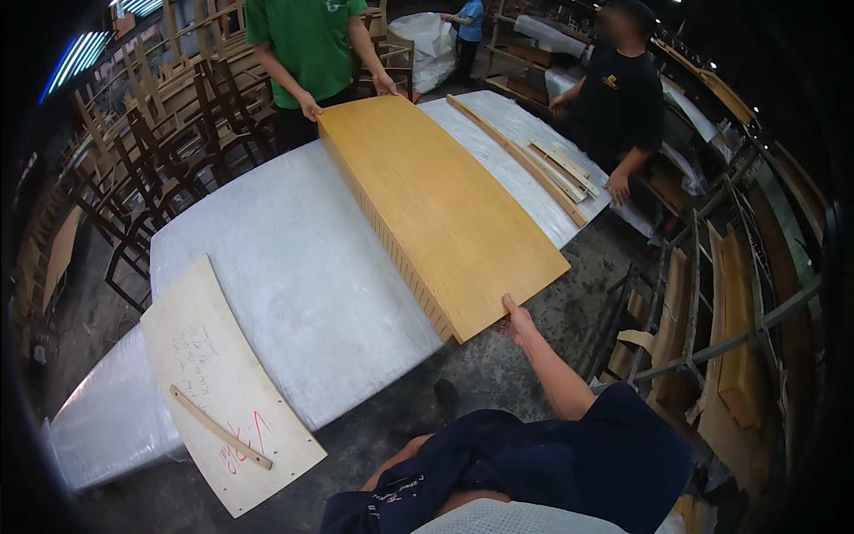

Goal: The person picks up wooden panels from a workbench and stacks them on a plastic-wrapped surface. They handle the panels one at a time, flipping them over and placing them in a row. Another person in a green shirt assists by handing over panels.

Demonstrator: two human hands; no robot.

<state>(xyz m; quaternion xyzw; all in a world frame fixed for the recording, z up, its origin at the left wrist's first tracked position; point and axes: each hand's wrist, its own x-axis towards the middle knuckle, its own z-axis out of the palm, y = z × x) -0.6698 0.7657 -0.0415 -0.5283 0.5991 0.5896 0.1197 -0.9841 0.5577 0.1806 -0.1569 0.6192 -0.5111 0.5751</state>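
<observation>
A long, thick wood-grain panel (445,205) lies across the wrapped stack, with a row of dark lines along its left side. My right hand (514,322) grips the near end at its corner, thumb on top and fingers curled under the edge. At the far end, a person in a green shirt (307,44) has both hands on the panel's corners. My left forearm (398,461) shows only in part beside my dark shirt; the left hand is hidden.
Plastic wrap covers the large stack (267,240). A pale marked board (222,383) with a wooden strip (221,427) lies at left. Wooden strips (560,169) rest at right, near a person in black (614,98). Chairs (169,151) and a metal rack (756,329) flank the stack.
</observation>
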